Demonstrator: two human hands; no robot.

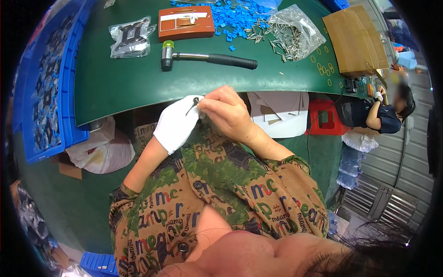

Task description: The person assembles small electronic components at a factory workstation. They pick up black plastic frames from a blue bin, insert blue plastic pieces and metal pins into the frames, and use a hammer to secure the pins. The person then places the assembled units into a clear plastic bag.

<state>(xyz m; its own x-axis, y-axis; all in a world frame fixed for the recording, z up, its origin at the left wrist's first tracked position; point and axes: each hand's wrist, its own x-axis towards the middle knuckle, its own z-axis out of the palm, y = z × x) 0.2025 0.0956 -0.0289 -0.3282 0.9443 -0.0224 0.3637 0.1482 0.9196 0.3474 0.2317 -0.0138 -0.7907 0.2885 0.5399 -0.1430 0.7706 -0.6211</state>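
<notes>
My left hand [179,122], in a white glove, is closed on a small black part [195,101] in front of the table's near edge. My bare right hand [228,112] meets it there, thumb and forefinger pinched at the same part. Fingers cover most of it, so its exact kind cannot be made out. Beyond my hands a mallet [207,59] lies on the green table [124,87], its black and yellow-green head to the left and its black grip to the right.
Behind the mallet are a bagged black part [131,38], an orange-brown box [186,23], blue plastic pieces [235,21] and a bag of metal pins [297,32]. A blue crate [69,99] stands at left, a cardboard box [355,41] at right. Another person [385,111] sits far right.
</notes>
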